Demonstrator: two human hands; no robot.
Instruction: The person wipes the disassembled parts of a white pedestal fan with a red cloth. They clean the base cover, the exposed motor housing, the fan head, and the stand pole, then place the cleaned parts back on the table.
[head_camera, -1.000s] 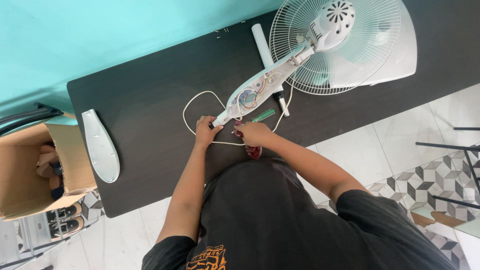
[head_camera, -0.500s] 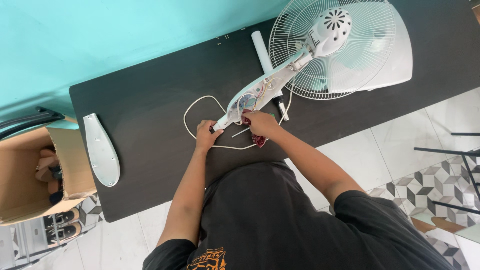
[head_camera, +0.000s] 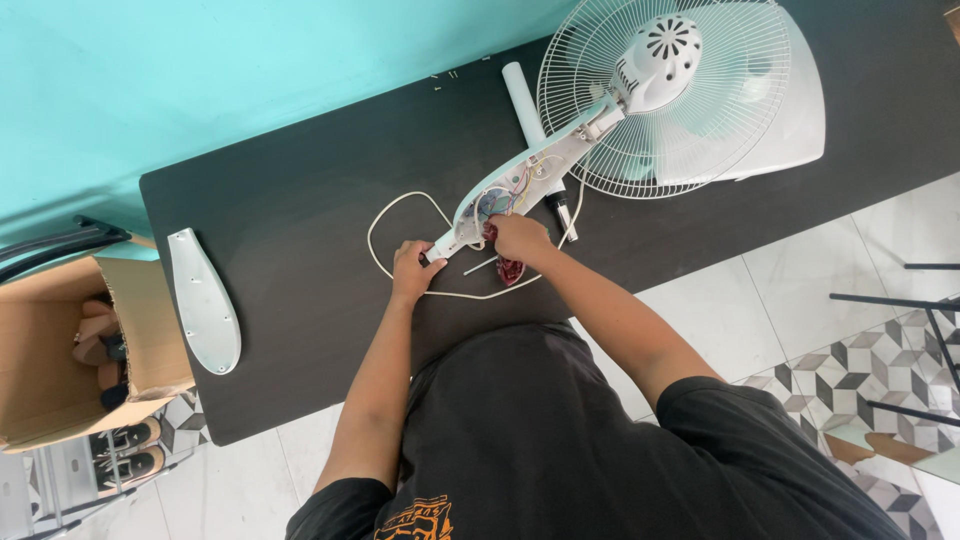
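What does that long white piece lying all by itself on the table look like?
Find the dark table, then go to its left end, near the cardboard box. The white cover lies there flat, long and rounded, far from the fan and from both hands.

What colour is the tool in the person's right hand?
Dark red, at least its handles, below the right hand; the head view shows it.

Matt black table (head_camera: 300, 200); glossy white plastic fan housing (head_camera: 500, 195); thin wire fan guard (head_camera: 730, 110); cardboard box (head_camera: 60, 400).
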